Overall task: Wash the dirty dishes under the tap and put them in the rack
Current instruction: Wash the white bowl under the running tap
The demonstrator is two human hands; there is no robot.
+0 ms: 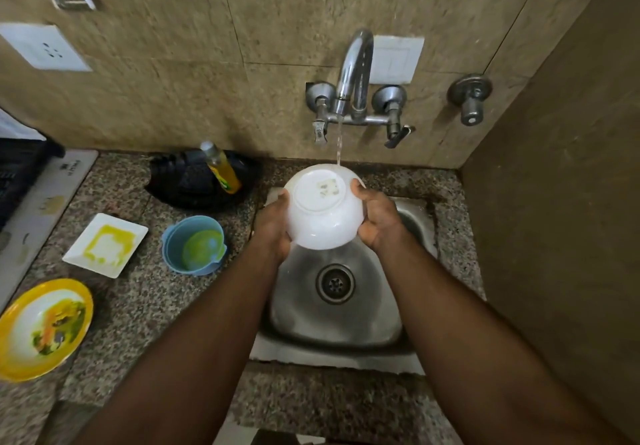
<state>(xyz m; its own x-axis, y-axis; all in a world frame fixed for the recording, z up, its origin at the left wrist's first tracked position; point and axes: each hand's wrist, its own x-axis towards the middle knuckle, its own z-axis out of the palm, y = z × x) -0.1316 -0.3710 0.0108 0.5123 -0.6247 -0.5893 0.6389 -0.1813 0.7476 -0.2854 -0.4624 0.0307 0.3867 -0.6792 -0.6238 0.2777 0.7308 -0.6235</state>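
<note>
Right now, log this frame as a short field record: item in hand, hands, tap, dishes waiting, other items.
item in hand: round white bowl, base facing the camera, held over the steel sink
hands: left hand and right hand grip its opposite sides
tap: chrome wall tap running, stream meeting the bowl's far rim
dishes waiting: square white plate, blue cup, yellow-rimmed bowl, all soiled, on the counter
other items: yellow liquid bottle

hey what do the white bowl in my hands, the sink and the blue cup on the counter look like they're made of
White bowl: probably glazed ceramic, or melamine; smooth, glossy, opaque, with a foot ring on its base.
Sink: stainless steel; brushed grey metal with dull reflections.
Blue cup: likely plastic; matte, thin walls, moulded lip.
</note>
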